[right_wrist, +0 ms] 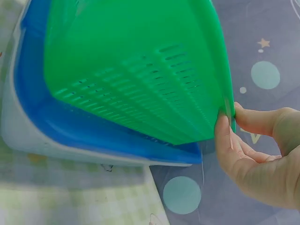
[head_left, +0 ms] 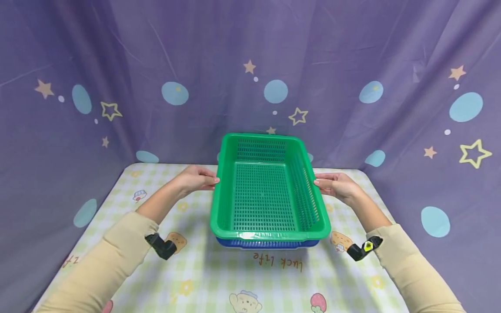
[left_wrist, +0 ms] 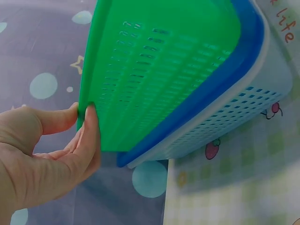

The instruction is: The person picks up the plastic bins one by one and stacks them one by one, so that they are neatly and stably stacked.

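Note:
A green plastic basket [head_left: 262,195] with slotted walls and floor is held up over the table by both hands. My left hand [head_left: 197,179] pinches its left rim, thumb on the outer side and fingers beneath, as the left wrist view shows. On the opposite rim, my right hand [head_left: 334,186] pinches in the same way. Below sits a blue basket [left_wrist: 253,47], nested in a white basket [left_wrist: 276,70] with holes in its side. The green basket's lower part reaches into the blue one, its rim raised well above. From the head view, the green basket covers most of both.
The table wears a checked cloth [head_left: 188,261] printed with cartoon figures and lettering. A purple curtain [head_left: 219,52] with stars and blue ovals hangs behind and along both sides. Black wrist mounts [head_left: 162,247] sit at both cuffs.

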`<action>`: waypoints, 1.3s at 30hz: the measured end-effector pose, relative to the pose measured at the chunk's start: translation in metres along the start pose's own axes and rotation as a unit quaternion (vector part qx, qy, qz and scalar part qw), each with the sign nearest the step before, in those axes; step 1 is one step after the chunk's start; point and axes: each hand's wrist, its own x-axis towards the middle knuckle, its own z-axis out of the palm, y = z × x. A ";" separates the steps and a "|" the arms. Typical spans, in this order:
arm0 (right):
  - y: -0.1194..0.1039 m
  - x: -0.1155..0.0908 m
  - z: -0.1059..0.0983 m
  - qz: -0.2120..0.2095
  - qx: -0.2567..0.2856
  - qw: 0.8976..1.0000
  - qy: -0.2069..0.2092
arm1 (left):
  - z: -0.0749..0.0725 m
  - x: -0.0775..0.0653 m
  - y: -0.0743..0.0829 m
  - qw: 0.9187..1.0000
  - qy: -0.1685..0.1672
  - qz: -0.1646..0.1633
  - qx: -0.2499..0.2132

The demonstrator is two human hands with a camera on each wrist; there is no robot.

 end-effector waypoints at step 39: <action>0.031 0.020 0.014 0.012 -0.245 0.961 0.127 | 0.035 0.022 -0.036 0.977 0.135 0.046 0.157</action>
